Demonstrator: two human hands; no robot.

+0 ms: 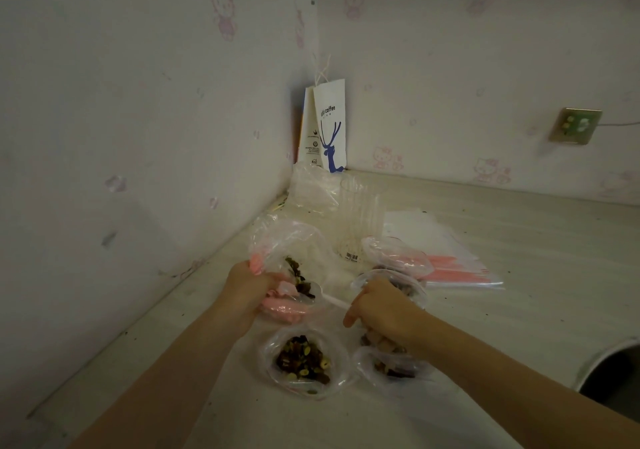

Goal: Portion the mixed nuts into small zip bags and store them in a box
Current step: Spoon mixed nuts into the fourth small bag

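**Nuts and bags at the corner counter**

The counter (519, 275) ran into a wall corner, where a paper bag (329, 126) stood upright at the far end. A stack of flat bags (453, 263) lay to the right, beyond the right hand, with a clear cup (362, 220) just left of it. The held bag (287, 247) sat at the left, its pink zip rim bunched in the left hand (247, 289), whose fingers were curled tight around the plastic. Nuts (301, 277) showed dark inside it, just right of that hand. A near bag (304, 362), open and holding more nuts, lay on the counter between the forearms, nearer than both hands. A right bag (394, 367) lay beneath the right wrist, partly hidden by it. A far bag (394, 258) sat just beyond the right hand, its contents hard to make out. The right hand (384, 310) was closed around the handle of a white spoon (333, 300), whose bowl reached left to the held bag's mouth. Blur hid whether the bowl carried anything.
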